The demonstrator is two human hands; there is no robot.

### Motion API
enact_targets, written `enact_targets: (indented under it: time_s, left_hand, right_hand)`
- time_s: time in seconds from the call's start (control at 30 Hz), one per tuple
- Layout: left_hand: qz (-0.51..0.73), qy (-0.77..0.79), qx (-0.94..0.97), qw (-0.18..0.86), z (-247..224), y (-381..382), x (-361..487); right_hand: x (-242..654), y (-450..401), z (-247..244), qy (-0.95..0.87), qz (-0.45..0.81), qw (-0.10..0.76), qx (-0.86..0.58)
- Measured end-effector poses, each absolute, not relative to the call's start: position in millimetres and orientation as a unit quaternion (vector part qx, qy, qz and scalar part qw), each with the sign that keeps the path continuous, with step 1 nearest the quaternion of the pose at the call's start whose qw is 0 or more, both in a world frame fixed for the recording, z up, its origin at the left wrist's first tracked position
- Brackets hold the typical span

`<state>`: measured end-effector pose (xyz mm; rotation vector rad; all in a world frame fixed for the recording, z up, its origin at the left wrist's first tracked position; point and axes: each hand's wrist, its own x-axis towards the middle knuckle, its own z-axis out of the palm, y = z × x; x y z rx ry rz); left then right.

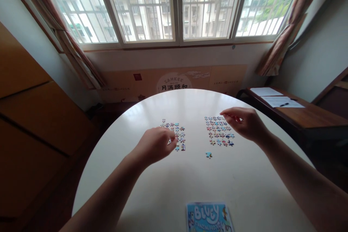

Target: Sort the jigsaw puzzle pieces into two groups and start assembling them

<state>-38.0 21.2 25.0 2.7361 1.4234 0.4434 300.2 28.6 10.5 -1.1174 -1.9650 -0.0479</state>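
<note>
Small puzzle pieces lie in two groups on a round white table (163, 192). My left hand (156, 145) is over the left group (182, 135), its fingers curled together and hiding some pieces; what they hold, if anything, is hidden. My right hand (241, 121) hovers at the upper right corner of the right group (217, 127), thumb and forefinger pinched; anything between the tips is too small to make out. One loose blue piece (208, 155) sits just below the right group.
A blue "Bluey" card or box (209, 217) lies at the table's near edge. On the right stands a brown desk (320, 112) with papers (282, 102) and a pen. Windows and curtains are behind the table.
</note>
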Motion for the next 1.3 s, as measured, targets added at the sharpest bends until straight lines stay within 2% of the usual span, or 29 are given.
enact_targets:
  time_s: [0.27, 0.63, 1.1, 1.3]
  left_hand:
    - [0.063, 0.423, 0.901, 0.077, 15, 23, -36]
    - [0.035, 0.445, 0.890, 0.092, 9, 27, -36]
    - [-0.043, 0.411, 0.897, 0.158, 32, 11, -34]
    - [-0.088, 0.380, 0.906, 0.164, 39, 1, -28]
  right_hand:
    - [297, 29, 8, -0.799, -0.015, 0.412, -0.438]
    - [296, 27, 12, -0.798, -0.020, 0.419, -0.432]
    - [295, 26, 13, -0.796, -0.013, 0.419, -0.437]
    - [294, 23, 22, -0.805, 0.059, 0.382, -0.451]
